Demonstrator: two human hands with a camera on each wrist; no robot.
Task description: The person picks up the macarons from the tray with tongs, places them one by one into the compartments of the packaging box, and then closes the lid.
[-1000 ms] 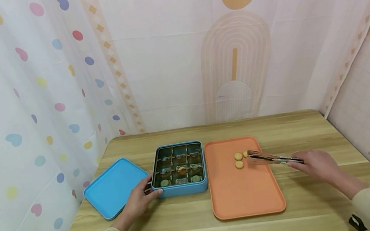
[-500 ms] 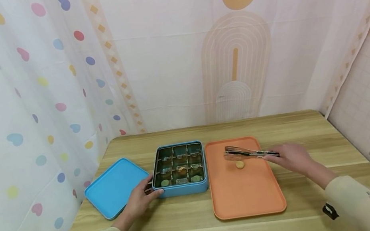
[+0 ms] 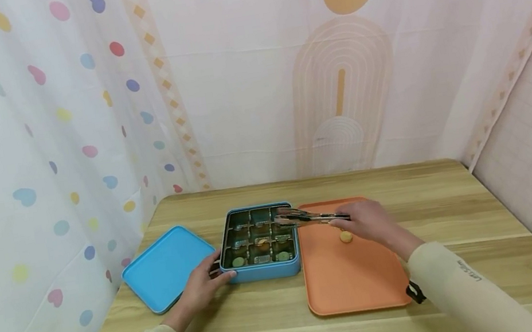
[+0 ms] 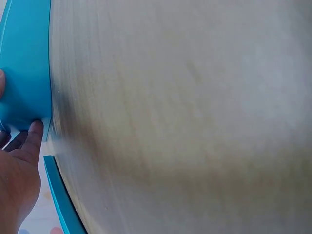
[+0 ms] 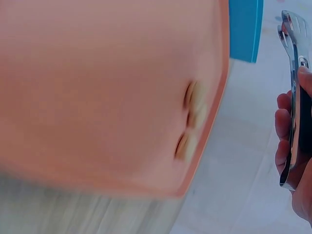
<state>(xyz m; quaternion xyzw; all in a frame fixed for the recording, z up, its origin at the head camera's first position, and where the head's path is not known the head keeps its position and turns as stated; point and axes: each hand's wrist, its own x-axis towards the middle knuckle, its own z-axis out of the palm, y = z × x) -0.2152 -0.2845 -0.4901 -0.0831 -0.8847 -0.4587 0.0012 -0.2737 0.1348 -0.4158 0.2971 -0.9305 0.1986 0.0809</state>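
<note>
A blue square box (image 3: 262,271) with a divided tray inside stands mid-table. Green round pieces lie in its front left and front right compartments, and something orange shows near the middle. My left hand (image 3: 201,286) holds the box's front left corner, thumb on the front wall and fingers along the side. Metal tongs (image 3: 313,217) are gripped in my right hand (image 3: 366,222), their tips over the box's back right part. Whether the tongs hold anything, I cannot tell. Small round cookies (image 5: 195,96) lie on the orange tray (image 3: 349,280), partly hidden by my right hand in the head view.
Left of the box lies a blue lid (image 3: 169,268), tilted against the table's left edge. The orange tray stands close along the box's right side. Patterned curtains (image 3: 231,78) hang behind and beside the wooden table (image 3: 250,331).
My right hand has carried the tongs leftward from the cookies, across the orange tray, to above the box. The left hand and the box have stayed in place.
</note>
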